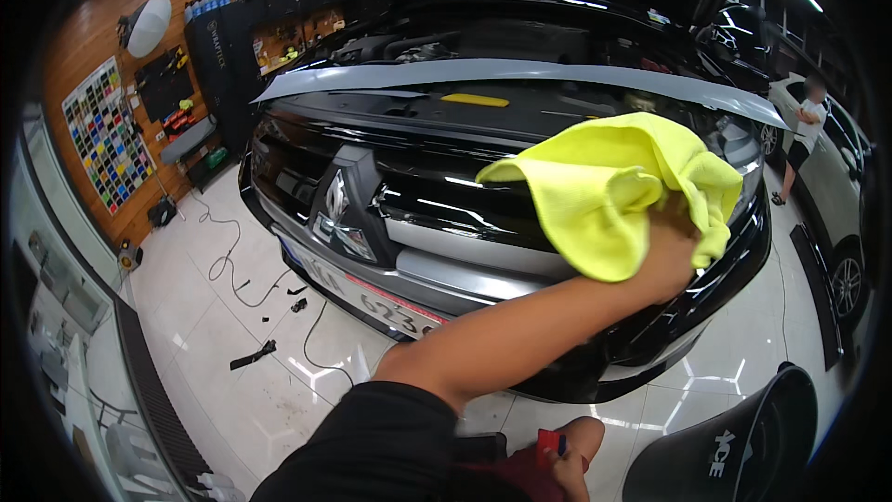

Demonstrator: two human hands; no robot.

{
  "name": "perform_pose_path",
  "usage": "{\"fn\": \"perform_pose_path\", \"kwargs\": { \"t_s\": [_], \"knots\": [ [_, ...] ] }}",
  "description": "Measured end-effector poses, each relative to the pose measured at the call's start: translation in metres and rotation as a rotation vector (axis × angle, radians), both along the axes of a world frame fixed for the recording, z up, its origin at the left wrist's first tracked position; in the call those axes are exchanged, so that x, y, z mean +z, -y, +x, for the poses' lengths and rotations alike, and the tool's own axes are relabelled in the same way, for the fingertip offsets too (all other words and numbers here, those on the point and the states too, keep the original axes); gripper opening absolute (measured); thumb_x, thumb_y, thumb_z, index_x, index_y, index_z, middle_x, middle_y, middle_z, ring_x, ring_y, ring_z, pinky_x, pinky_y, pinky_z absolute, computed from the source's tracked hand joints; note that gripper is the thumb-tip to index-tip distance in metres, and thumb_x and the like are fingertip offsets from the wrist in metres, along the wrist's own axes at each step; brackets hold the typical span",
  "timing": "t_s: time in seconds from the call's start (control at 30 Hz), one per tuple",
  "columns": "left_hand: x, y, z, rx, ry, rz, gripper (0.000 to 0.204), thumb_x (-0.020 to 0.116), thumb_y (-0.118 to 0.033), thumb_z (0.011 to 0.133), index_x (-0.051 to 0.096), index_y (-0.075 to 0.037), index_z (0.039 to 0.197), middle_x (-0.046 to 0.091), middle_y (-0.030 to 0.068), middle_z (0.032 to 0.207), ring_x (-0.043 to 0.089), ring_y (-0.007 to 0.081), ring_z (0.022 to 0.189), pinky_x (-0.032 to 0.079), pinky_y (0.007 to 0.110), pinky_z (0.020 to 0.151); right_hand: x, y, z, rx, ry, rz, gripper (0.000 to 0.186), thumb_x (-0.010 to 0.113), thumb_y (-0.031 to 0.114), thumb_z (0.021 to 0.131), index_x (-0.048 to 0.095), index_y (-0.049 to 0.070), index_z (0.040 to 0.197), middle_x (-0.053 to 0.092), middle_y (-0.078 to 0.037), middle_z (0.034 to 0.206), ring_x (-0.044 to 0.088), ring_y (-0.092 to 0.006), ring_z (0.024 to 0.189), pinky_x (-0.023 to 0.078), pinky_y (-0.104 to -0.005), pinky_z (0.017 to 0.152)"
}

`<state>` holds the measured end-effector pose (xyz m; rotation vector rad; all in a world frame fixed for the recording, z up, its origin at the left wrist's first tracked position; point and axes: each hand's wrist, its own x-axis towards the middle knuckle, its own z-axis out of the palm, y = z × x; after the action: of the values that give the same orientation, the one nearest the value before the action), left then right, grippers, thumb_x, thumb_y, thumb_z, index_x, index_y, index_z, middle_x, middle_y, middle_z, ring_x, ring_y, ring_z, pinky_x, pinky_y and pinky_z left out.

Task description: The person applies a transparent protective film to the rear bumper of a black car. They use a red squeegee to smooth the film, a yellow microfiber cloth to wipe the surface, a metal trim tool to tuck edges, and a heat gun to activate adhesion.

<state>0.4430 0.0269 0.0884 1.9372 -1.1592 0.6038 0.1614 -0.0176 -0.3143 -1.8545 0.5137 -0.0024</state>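
My left arm reaches across the front of a black car. At its end my left hand (671, 228) is closed on a bright yellow cloth (604, 191), which hangs in folds over the grille and the headlight side; the cloth hides most of the fingers. Low in the view, beside my bent knee, my right hand (569, 472) grips a small red squeegee (548, 449), with something dark blue by the fingers. The car's grille (465, 200) has a chrome emblem (338, 200) and a silver bar (474, 277).
Under the raised hood, a long pale grey strip (465, 72) bows across the car's front; a flat yellow piece (475, 99) lies behind it. A black bin (743, 437) stands at lower right. Cables (223, 260) and dark scraps (253, 355) lie on the tiles. A person (804, 135) stands far right.
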Motion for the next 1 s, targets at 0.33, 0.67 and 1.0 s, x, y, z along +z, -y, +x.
{"fn": "perform_pose_path", "kwargs": {
  "t_s": [0.33, 0.67, 1.0],
  "knots": [
    [-0.018, -0.293, 0.132, 0.841, 0.167, 0.483, 0.062, 0.060, -0.029, 0.096, 0.044, -0.008, 0.152, 0.026, 0.0270, 0.163, 0.025, 0.0555, 0.147, 0.020, 0.063, 0.120, 0.010, -0.022, 0.017, 0.074, -0.153, 0.027, 0.025, 0.068, 0.020, 0.094, 0.068, 0.004, 0.113, 0.072, -0.009, 0.093, 0.068, -0.0201, 0.086, 0.054, -0.0362, 0.080],
    [-0.009, 0.032, 0.016, 0.099, 0.237, 0.236, 0.084, 0.065, -0.028, 0.083, 0.036, 0.008, 0.152, 0.030, 0.0344, 0.159, 0.025, 0.0532, 0.148, 0.012, 0.061, 0.124, -0.026, -0.029, 0.023, -0.028, 0.020, 0.306, 0.022, 0.068, 0.014, 0.096, 0.068, 0.001, 0.114, 0.072, -0.004, 0.098, 0.066, -0.0149, 0.087, 0.053, -0.0320, 0.081],
    [-0.021, 0.041, 0.003, 0.110, 0.328, 0.264, 0.058, 0.047, -0.020, 0.095, 0.048, 0.005, 0.147, 0.040, 0.0207, 0.159, 0.031, 0.0392, 0.150, 0.014, 0.061, 0.124, -0.053, 0.003, 0.001, -0.255, 0.009, 0.428, 0.023, 0.069, 0.003, 0.090, 0.068, 0.001, 0.112, 0.073, -0.007, 0.098, 0.069, -0.0202, 0.086, 0.056, -0.0347, 0.081]
  ]
}}
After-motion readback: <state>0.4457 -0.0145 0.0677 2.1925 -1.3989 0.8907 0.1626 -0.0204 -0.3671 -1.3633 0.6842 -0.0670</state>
